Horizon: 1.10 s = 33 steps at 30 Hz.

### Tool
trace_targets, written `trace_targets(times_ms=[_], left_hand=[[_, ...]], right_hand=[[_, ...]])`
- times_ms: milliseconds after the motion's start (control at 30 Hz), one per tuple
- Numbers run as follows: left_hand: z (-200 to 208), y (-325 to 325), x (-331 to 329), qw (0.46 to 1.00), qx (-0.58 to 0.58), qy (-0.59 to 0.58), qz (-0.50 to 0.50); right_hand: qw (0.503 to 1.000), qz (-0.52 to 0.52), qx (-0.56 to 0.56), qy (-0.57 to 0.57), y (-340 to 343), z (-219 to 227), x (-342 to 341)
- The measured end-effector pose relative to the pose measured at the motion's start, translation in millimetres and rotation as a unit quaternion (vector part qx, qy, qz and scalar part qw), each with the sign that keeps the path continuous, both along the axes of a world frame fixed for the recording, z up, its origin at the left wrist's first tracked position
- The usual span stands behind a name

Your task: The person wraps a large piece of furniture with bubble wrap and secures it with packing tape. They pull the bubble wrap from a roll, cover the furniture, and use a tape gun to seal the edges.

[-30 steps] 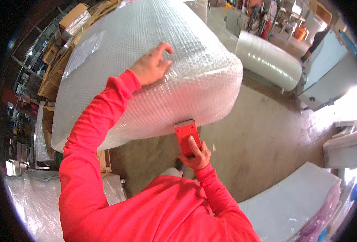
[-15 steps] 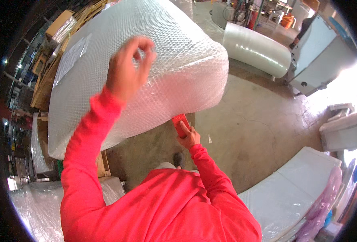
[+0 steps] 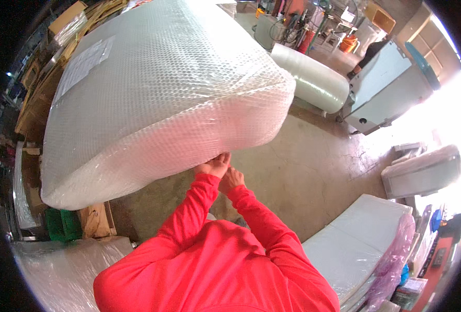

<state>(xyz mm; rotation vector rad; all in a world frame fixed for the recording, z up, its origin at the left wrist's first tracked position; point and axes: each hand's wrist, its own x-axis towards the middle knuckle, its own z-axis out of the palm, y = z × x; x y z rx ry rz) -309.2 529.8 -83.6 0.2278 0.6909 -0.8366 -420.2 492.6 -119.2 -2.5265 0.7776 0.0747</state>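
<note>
A large bulky item wrapped in bubble wrap [image 3: 152,99] fills the upper left and middle, with a paper sheet [image 3: 87,62] under its clear layers. My left hand [image 3: 212,167] is at the lower near edge of the wrap, palm turned partly up. Its fingers look stretched out, with the tips touching or just under that edge. Close beside it, slightly nearer to me, is my right hand [image 3: 233,180], its fingers curled closed. What the right hand holds is hidden; the red hand tool seen in it earlier does not show now.
A large roll of clear wrap [image 3: 311,78] lies on the floor beyond. Grey metal cabinets [image 3: 381,88] stand at the far right. A white wrapped panel [image 3: 358,239] lies at the near right, and a plastic-covered item [image 3: 74,265] at the near left beside a green bin [image 3: 64,223].
My left hand has come down from above the bubble wrap to its lower edge, beside my right hand. The red tool has gone out of sight. The whole view has shifted slightly.
</note>
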Motion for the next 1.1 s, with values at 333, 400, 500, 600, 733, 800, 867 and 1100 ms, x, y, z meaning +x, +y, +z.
trace_targets(times_ms=[333,400,500,600,733,800,867,1100], left_hand=[[-26,22,-14,0.955,-0.041,-0.227,-0.188],[-4,60,-29,0.827,0.156,-0.351,-0.409],[54,109,-74,0.77,0.158,-0.36,-0.503],[106,136,-103,0.788,0.139,-0.363,-0.477],[127,159,-109,0.862,0.185,-0.355,-0.312],[127,169,-105,0.881,0.191,-0.369,-0.228],[134,181,-96,0.868,0.245,-0.411,-0.133],[266,337,27,0.665,0.539,-0.512,0.071]], right_hand=[[0.985,-0.04,0.087,-0.145,21,46,-163],[0.951,-0.003,0.116,-0.288,12,75,-183],[0.93,0.104,0.139,-0.323,-13,130,-189],[0.928,0.231,0.095,-0.275,-31,183,-181],[0.891,0.373,0.026,-0.258,-25,229,-124],[0.866,0.432,0.0,-0.252,-19,250,-95],[0.839,0.482,-0.034,-0.249,-7,269,-64],[0.765,0.594,0.015,-0.247,54,371,61]])
